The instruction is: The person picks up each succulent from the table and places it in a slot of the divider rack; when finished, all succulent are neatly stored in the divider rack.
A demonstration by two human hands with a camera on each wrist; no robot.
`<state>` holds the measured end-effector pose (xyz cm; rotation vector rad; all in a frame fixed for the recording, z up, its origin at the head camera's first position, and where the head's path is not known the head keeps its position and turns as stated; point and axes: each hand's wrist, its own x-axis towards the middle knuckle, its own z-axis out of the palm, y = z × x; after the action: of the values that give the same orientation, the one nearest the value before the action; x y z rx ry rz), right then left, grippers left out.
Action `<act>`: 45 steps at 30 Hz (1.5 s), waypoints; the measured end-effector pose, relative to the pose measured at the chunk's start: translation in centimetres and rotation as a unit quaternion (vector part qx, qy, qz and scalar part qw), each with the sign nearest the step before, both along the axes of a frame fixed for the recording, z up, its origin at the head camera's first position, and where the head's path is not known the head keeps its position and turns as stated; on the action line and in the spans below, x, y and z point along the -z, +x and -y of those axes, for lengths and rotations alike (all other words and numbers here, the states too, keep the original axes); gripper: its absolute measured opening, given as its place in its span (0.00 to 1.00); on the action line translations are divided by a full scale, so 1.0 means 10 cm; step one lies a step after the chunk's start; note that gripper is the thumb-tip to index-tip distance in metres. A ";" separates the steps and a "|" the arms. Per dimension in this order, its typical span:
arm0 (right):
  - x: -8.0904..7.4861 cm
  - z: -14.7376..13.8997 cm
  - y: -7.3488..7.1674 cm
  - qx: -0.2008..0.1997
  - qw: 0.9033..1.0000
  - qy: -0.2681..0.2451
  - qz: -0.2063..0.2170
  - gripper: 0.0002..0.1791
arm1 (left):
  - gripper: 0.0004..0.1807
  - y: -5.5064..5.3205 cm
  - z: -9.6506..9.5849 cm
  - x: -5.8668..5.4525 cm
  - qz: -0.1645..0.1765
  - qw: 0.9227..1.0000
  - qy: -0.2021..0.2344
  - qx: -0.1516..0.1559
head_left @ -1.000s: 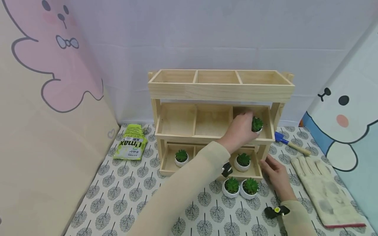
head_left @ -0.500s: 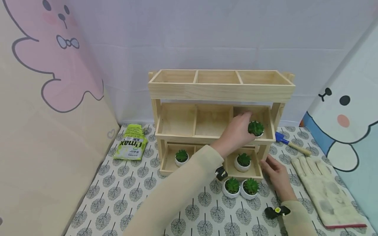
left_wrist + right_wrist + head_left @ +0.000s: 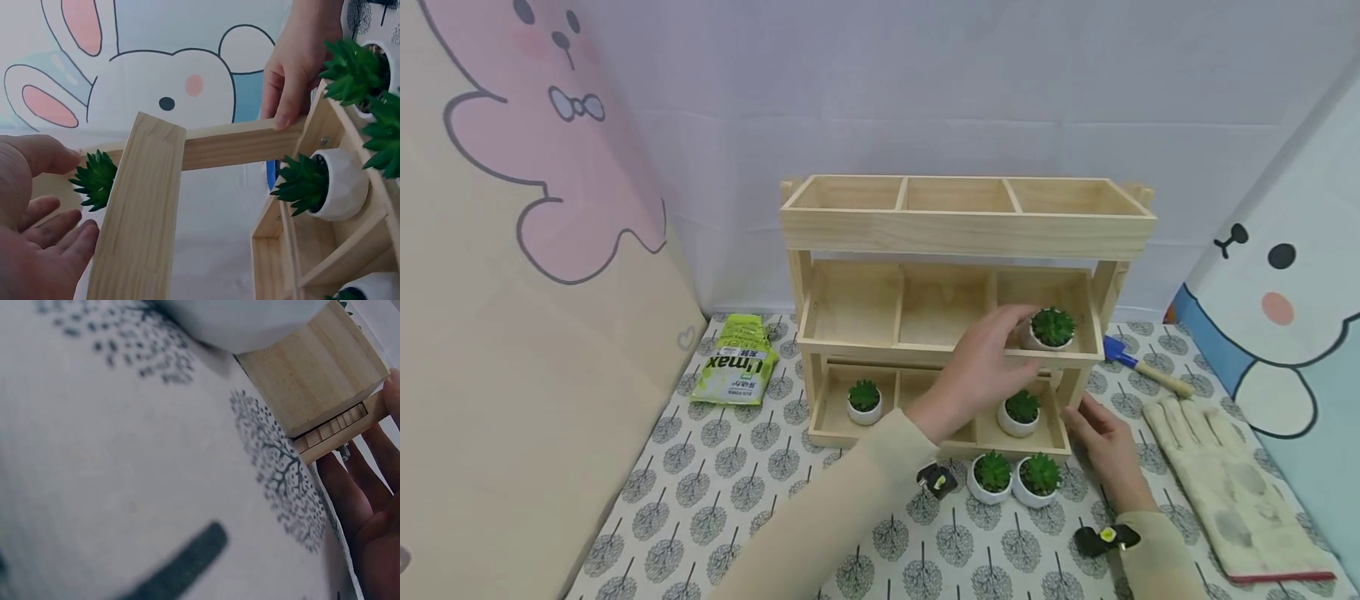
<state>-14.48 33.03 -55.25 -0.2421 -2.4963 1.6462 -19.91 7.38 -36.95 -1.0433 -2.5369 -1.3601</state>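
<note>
A three-tier wooden plant stand [image 3: 966,234] stands on the patterned cloth. In its middle tier's right compartment sits a succulent in a white pot [image 3: 1051,328]. My left hand [image 3: 976,367] is right beside that pot's left side, and the left wrist view shows its fingers spread and the leaves [image 3: 95,181] close by the thumb. Low on the right, my right hand [image 3: 1108,450] grips the stand's right leg [image 3: 1070,392] between thumb and fingers. Two more potted succulents, one left [image 3: 864,402] and one right [image 3: 1019,412], occupy the bottom tier.
Two potted succulents [image 3: 990,477] [image 3: 1036,479] stand on the cloth before the stand. A green-and-white bag [image 3: 734,362] lies to the left. On the right are a small blue shovel [image 3: 1150,371] with a wooden handle and a pair of pale work gloves [image 3: 1232,492].
My left hand has let go of the potted succulent in the middle tier and drawn back down and left. The pot now stands upright there. My right hand stays on the leg.
</note>
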 end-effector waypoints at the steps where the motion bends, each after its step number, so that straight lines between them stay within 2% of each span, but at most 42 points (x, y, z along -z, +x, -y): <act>1: 0.00 0.00 0.00 0.001 1.000 0.000 0.001 0.35 | 0.36 0.03 0.02 0.02 0.005 1.000 0.012 0.004; 5: 0.01 -0.01 0.01 -0.002 1.000 -0.007 -0.003 0.35 | 0.34 0.16 0.11 0.10 0.014 0.998 0.052 0.011; 7: 0.02 -0.01 0.01 -0.003 1.000 -0.009 -0.007 0.34 | 0.33 0.21 0.14 0.16 0.007 0.998 0.066 0.015; 12: 0.01 0.00 0.01 -0.004 1.000 -0.006 -0.010 0.34 | 0.31 0.33 0.22 0.33 -0.018 0.997 0.077 0.017; 15: -0.02 0.01 0.02 -0.005 1.000 0.001 -0.011 0.34 | 0.31 0.40 0.25 0.42 -0.013 0.997 0.074 0.014; 18: -0.03 0.00 0.02 -0.006 1.000 0.009 -0.012 0.34 | 0.30 0.45 0.29 0.54 0.008 0.998 0.070 0.008; 21: -0.02 0.00 0.02 -0.008 1.000 0.011 -0.014 0.34 | 0.27 0.50 0.32 0.68 0.043 0.996 0.075 0.008; 29: -0.01 0.01 0.02 -0.007 1.000 0.013 -0.009 0.34 | 0.26 0.64 0.42 1.07 0.145 0.986 0.080 0.003; 35: -0.01 0.02 0.01 -0.002 1.000 0.015 -0.001 0.34 | 0.27 0.76 0.51 1.31 0.176 0.983 0.057 -0.008; 39: -0.02 0.02 0.02 0.000 1.000 0.011 0.002 0.35 | 0.29 0.83 0.54 1.43 0.173 0.984 0.038 -0.030; 45: -0.03 0.01 0.02 -0.001 1.000 0.009 0.001 0.35 | 0.26 0.90 0.55 1.51 0.125 0.990 0.031 -0.054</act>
<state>-14.28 32.95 -54.95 -0.2401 -2.5126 1.6229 -10.94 1.89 -52.03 -0.7555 -2.6566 -1.6182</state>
